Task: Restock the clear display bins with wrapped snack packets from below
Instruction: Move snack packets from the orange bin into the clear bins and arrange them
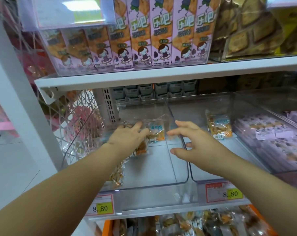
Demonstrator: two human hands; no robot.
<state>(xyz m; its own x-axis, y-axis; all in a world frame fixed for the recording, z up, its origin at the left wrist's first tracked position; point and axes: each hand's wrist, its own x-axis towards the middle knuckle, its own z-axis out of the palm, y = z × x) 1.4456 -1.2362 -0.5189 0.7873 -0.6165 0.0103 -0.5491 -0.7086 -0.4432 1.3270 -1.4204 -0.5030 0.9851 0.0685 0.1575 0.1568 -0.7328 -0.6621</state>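
— Hands?
— The left hand (127, 135) lies palm-down, fingers loose, on snack packets (156, 133) at frame centre, inside the left clear bin (152, 186). The right hand (193, 142) hovers spread, holding nothing, over that bin's right wall.
— Further out?
— A lone packet (219, 126) stands in the neighbouring bin (212, 180), centre right; an orange box (107, 227) of packets sits at bottom.
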